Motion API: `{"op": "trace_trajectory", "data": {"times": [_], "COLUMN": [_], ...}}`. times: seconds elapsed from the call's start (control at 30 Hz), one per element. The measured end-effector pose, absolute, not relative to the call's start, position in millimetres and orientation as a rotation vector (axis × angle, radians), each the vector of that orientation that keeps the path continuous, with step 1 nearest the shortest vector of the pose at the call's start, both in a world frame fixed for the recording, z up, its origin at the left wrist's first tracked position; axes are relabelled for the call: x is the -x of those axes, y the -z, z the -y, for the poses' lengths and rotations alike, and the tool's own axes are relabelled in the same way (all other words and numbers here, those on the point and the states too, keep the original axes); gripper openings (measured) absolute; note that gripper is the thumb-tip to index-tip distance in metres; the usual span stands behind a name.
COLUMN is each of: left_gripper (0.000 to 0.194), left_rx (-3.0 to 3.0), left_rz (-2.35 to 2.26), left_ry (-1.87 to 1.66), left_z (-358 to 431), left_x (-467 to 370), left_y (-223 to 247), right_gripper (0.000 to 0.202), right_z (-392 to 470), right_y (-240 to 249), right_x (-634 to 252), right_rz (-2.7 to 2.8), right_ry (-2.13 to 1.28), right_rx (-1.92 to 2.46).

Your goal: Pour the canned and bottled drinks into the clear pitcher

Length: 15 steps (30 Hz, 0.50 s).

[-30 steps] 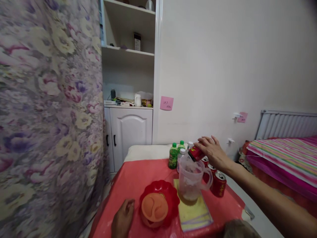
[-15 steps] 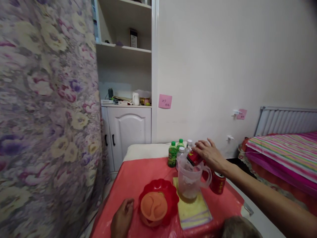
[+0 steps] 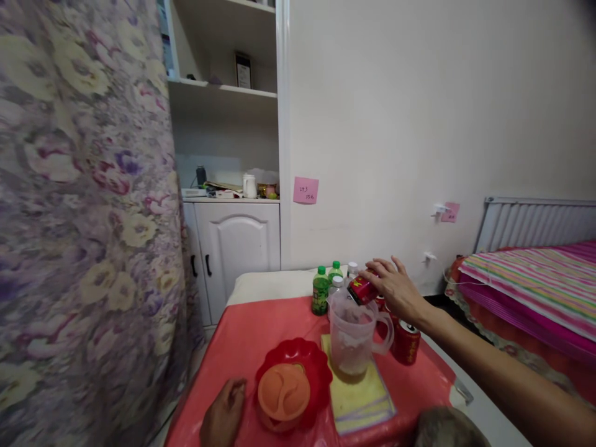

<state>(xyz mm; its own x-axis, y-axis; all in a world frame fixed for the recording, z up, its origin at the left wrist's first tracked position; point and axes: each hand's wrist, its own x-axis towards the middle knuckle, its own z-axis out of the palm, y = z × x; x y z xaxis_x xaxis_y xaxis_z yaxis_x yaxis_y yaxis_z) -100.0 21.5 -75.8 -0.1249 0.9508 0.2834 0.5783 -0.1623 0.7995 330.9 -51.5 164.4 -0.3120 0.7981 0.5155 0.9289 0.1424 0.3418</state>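
Observation:
My right hand (image 3: 395,290) grips a red can (image 3: 363,288), tilted with its top end over the mouth of a translucent pitcher (image 3: 352,341). The pitcher stands on a folded yellow cloth (image 3: 358,406), its handle to the right. My left hand (image 3: 226,410) rests near the table's front left with curled fingers and nothing visible in it. Just right of it, an orange divided bowl (image 3: 284,392) sits in a red scalloped plate (image 3: 321,379). Another red can (image 3: 406,343) stands upright beside the pitcher's handle.
Green-capped bottles (image 3: 320,292) and white-capped bottles stand behind the pitcher. The red-covered table (image 3: 242,329) has a curtain (image 3: 93,248) to its left and a bed (image 3: 526,279) beyond its right side. Something brown and rounded (image 3: 449,428) shows at the bottom edge.
The view has shifted slightly, moving the scene a little left in the picture. My right hand still holds the tilted can over the pitcher, and my left hand remains curled.

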Motion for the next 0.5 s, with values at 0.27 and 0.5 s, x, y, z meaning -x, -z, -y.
{"op": "trace_trajectory", "data": {"times": [0.27,0.5], "left_gripper": [0.027,0.030], "left_rx": [-1.759,-1.746], "left_rz": [-1.701,-1.706], "left_ry": [-1.192,-1.176], "left_z": [-20.2,-17.0], "left_x": [99.7,99.2], "left_y": [75.3,72.2], "right_gripper": [0.059,0.058], "right_z": [50.7,49.0], "right_y": [-162.2,-155.7], "right_x": [-333.3,-338.9], "right_rz": [2.190,2.171], "right_ry": [0.934,0.923], "right_rx": [1.688,1.676]}}
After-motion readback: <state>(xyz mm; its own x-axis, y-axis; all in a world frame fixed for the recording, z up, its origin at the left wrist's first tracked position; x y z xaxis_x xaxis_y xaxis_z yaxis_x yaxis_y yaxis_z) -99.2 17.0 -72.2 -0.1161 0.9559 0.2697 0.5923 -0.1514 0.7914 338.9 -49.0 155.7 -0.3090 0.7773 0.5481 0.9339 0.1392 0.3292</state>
